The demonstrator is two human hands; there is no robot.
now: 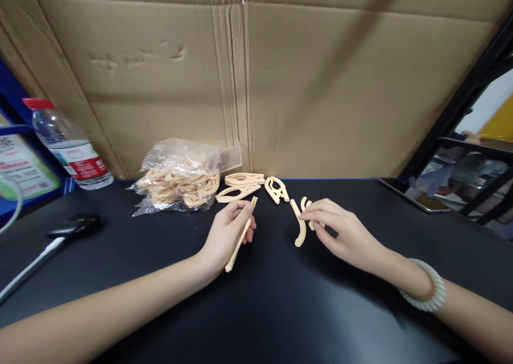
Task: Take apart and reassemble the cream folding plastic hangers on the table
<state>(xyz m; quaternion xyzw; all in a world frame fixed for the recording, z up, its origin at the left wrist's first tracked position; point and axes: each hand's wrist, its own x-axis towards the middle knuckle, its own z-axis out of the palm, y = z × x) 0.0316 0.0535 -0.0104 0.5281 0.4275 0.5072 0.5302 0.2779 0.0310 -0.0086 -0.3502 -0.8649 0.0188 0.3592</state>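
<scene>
My left hand (228, 233) is closed around a slim cream plastic piece (239, 246), which looks like an arm of a folding clothes hanger. It points up and to the right, its middle partly behind my thumb. To the right, my right hand (340, 230) reaches over loose cream pieces with its fingers apart. Its fingertips are at a curved hanger arm (300, 227) and a small hook-shaped piece (305, 202), partly hidden by the fingers. Whether they touch is hard to tell. Behind lie a folded cream hanger (276, 189) and several more stacked hangers (240, 192).
A clear plastic bag (180, 177) full of cream hangers lies at the back left. Further left are a water bottle (80, 150) and a black device (74, 225) on a white cable. A cardboard wall (340, 86) closes the back; a phone-like slab (414, 195) lies right.
</scene>
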